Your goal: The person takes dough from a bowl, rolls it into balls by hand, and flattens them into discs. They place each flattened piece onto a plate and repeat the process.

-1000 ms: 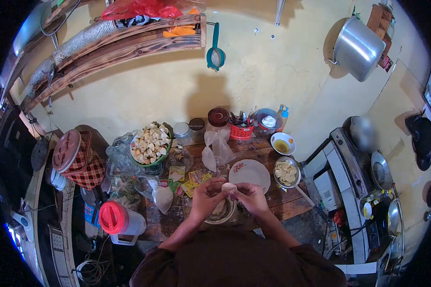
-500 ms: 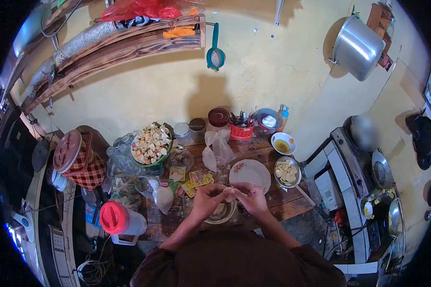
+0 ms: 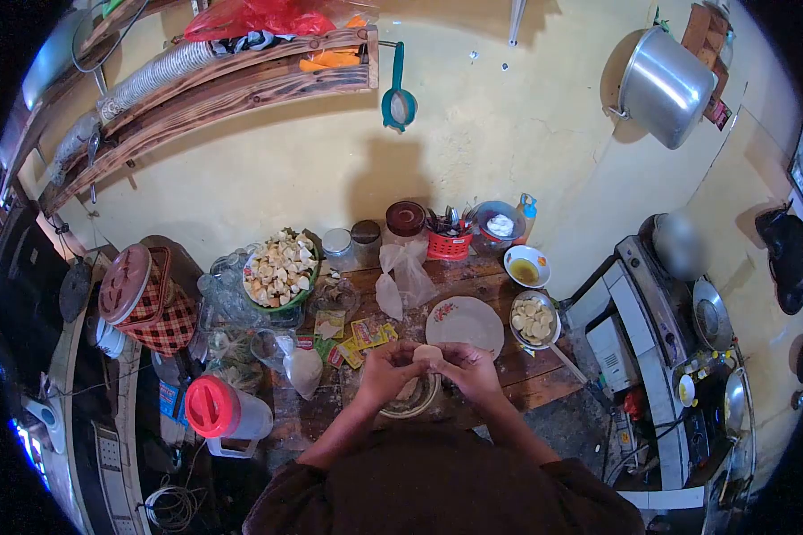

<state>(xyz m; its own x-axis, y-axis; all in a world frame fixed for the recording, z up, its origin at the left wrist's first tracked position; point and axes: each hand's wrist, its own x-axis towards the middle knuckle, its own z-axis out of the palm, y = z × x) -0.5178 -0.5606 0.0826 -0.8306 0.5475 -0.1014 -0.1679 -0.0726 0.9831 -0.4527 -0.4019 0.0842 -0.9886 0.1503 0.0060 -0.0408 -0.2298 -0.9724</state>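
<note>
A small pale piece of dough (image 3: 428, 354) is pinched between my left hand (image 3: 388, 373) and my right hand (image 3: 469, 368), with the fingers of both closed on its sides. Below my hands is a round bowl (image 3: 394, 412), partly hidden by them, with pale contents. A white plate with a floral print (image 3: 466, 326) lies just beyond my right hand. Yellow and green packets (image 3: 367, 333) are spread beyond my left hand, and a bag of white powder (image 3: 303, 372) stands to its left.
A green bowl of pale chunks (image 3: 281, 270) and a red-lidded jug (image 3: 227, 407) are at the left. On the right sit a long-handled strainer with pale slices (image 3: 534, 321) and a bowl of yellowish liquid (image 3: 526, 270). Farther right is a stove (image 3: 656, 294).
The pale piece now shows as a flatter, rounder shape between my fingertips, and my fingers have shifted slightly around it. The camera view has moved very slightly.
</note>
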